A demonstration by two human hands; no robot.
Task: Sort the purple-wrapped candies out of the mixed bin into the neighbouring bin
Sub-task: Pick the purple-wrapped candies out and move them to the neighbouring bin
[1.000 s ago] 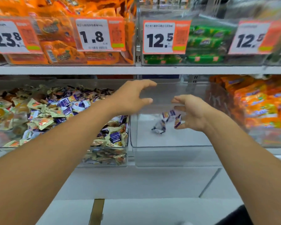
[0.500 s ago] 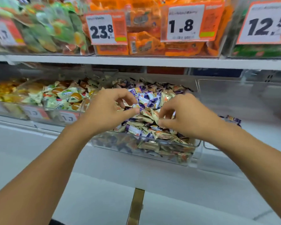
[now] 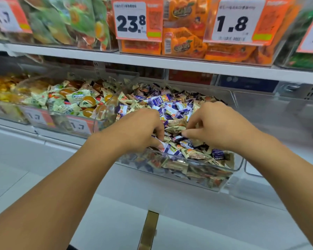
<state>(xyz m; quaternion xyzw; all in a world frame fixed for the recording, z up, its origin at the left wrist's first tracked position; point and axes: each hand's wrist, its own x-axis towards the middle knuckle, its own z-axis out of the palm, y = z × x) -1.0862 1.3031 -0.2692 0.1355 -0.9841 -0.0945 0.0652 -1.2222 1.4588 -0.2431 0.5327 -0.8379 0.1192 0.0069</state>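
Observation:
The clear mixed bin (image 3: 229,170) on the lower shelf holds a heap of purple-wrapped candies (image 3: 158,101) and beige-wrapped ones (image 3: 175,129). Both my hands are down in its front half. My left hand (image 3: 139,129) has its fingers curled into the heap, and its thumb and fingers pinch a purple-and-white candy (image 3: 165,147). My right hand (image 3: 215,127) curls beside it, fingertips pinching a dark purple candy (image 3: 177,138). The neighbouring clear bin (image 3: 271,112) stands to the right; its inside is mostly out of view.
Left of the mixed bin are bins of green-and-orange wrapped sweets (image 3: 76,101) with price tags on their fronts. The shelf above (image 3: 170,64) carries orange and green packets behind price cards 23.8 and 1.8. A white ledge (image 3: 116,204) runs below.
A second ago my hands were open over the neighbouring bin, with purple candies dropping in. Both then moved left into the mixed bin and now dig deeper, fingers closed on candies.

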